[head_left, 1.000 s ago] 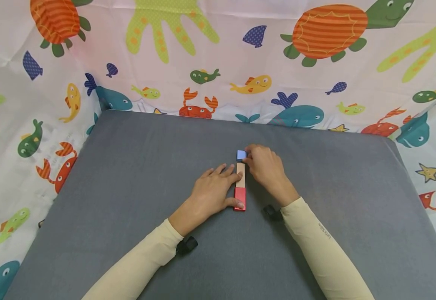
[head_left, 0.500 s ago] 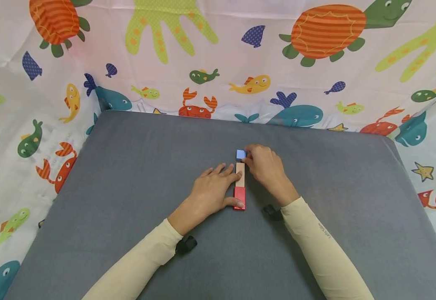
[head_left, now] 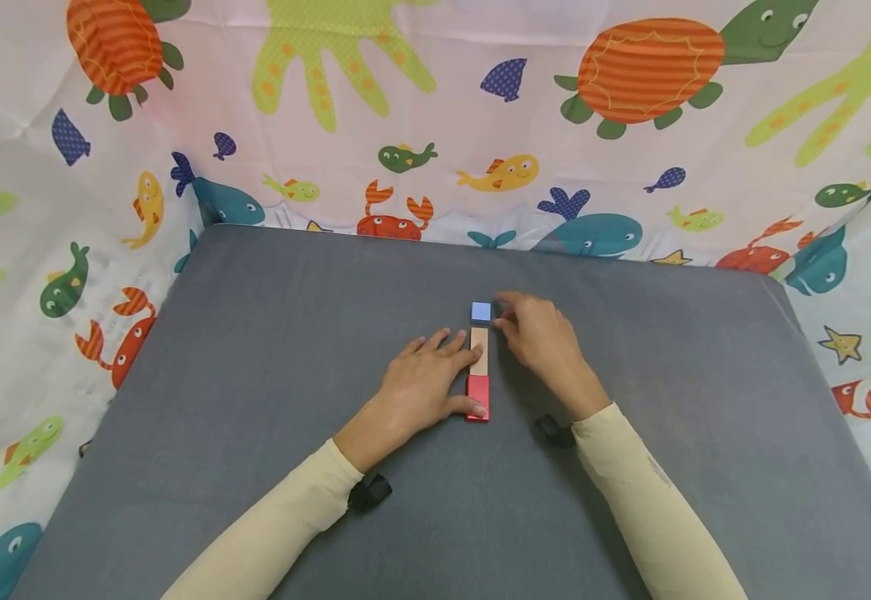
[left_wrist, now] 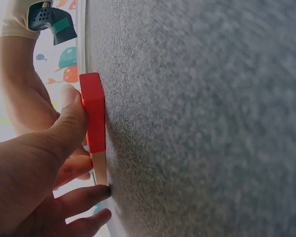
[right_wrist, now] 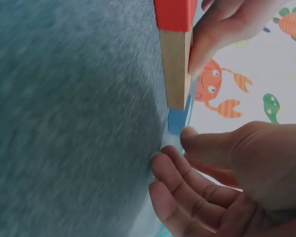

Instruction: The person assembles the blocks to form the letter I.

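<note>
Three blocks stand in a line on the grey surface in the head view: a blue block at the far end, a natural wood block in the middle and a red block nearest. The red and wood blocks touch end to end; whether blue meets wood I cannot tell. My left hand rests with fingers spread, its thumb on the red block and a finger over the wood one. Just right of the blue block, my right hand has its thumb and fingers apart, loosely bent, holding nothing.
A grey cloth-covered table lies under everything. Behind and at the sides hangs a white curtain printed with sea animals. Both forearms wear cream sleeves, with a black wrist camera under the left one.
My right hand has let go of the blue block and moved slightly to the right. The left hand and the blocks stay where they were.
</note>
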`<state>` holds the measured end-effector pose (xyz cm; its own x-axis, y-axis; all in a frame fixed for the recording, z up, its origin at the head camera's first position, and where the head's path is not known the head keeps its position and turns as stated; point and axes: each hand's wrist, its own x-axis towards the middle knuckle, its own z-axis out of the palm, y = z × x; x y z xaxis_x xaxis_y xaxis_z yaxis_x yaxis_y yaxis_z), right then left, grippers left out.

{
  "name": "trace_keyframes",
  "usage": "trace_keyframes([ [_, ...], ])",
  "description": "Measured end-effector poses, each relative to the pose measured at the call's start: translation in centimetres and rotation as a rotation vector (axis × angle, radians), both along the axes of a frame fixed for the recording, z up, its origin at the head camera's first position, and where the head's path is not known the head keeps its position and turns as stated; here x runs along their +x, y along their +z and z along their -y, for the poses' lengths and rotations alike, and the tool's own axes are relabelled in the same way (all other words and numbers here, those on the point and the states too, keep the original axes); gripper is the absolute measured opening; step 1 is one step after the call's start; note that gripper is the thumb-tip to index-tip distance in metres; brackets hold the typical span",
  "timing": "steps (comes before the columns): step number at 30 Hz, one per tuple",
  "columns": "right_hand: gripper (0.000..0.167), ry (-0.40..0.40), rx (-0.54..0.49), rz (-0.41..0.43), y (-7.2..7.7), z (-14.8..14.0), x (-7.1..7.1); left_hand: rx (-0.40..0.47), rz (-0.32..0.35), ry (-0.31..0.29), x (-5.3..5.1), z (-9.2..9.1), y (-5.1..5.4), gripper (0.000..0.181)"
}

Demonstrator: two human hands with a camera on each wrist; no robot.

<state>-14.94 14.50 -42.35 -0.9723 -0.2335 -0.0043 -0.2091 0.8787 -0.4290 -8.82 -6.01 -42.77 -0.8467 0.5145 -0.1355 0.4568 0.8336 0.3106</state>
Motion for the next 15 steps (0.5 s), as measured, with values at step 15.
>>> trace_keyframes([
  [15,0.038,0.01,-0.089,0.011,0.0,-1.9,0.9,0.05,-0.018,-0.015,0.4,0.5,0.5,0.092],
])
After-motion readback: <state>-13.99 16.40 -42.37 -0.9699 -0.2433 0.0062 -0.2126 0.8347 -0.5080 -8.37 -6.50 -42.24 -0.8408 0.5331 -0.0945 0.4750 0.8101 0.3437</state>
